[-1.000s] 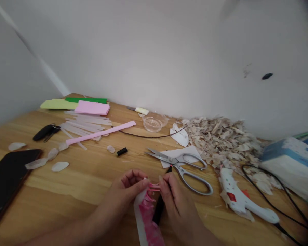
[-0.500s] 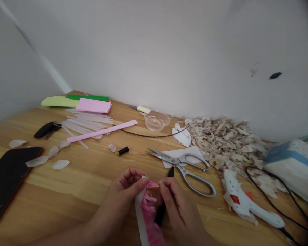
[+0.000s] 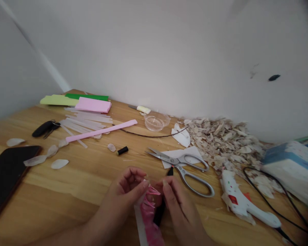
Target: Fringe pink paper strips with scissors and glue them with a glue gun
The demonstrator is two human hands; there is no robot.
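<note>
Fringe-shaping step in hand: left hand (image 3: 126,186) pinches the pink fringed strip (image 3: 149,212) low over the bench (image 3: 74,177); right hand (image 3: 175,201) grips a black tool (image 3: 161,208), needing fine, steady strokes

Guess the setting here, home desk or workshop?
Likely a home craft desk: wooden table against a plain wall, with a hot glue gun, scissors and coloured paper sheets.

Left hand (image 3: 126,189) and right hand (image 3: 178,208) pinched a fringed pink paper strip (image 3: 148,212) together, just nearer the camera than the scissors (image 3: 184,165); a black pen (image 3: 162,205) sat under the right fingers. Glue gun (image 3: 242,205) lay right of the scissors, phone (image 3: 5,174) far left of them.
</note>
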